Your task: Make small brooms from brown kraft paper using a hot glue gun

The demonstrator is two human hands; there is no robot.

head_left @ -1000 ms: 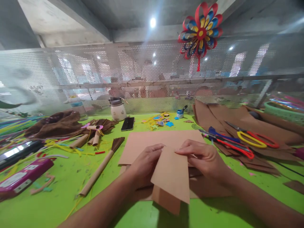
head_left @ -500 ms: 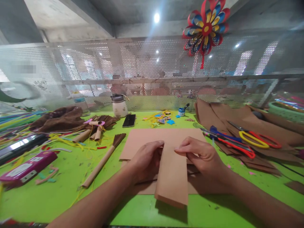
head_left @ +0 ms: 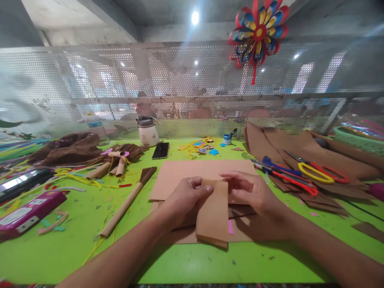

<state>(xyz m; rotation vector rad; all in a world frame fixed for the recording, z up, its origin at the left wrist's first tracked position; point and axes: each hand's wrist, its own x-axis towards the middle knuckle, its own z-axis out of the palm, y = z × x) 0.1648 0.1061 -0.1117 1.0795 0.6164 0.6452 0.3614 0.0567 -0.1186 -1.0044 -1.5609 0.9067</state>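
A folded strip of brown paper [head_left: 212, 216] hangs upright between my hands, its layers showing at the lower edge. My left hand [head_left: 189, 198] pinches its top left part, thumb in front. At the right edge of the strip is my right hand [head_left: 247, 190], its fingers apart and slightly curled, with nothing seen in them. Under both hands lie larger tan sheets [head_left: 180, 170] on the green table [head_left: 192, 264]. Beside the strip, a bit of pink paper [head_left: 231, 227] shows on the lower sheet.
To the left are a rolled-paper broom [head_left: 126, 212], a purple device [head_left: 33, 212] and a phone [head_left: 161, 150]. Scissors [head_left: 318, 171] and a red cutter [head_left: 300, 185] rest on brown paper sheets [head_left: 300, 148] at right. A white jar [head_left: 148, 134] stands at the back.
My left thumb has come over the front of the strip. My right hand has loosened from its pinch and opened beside it. The strip looks narrower and sits slightly further left.
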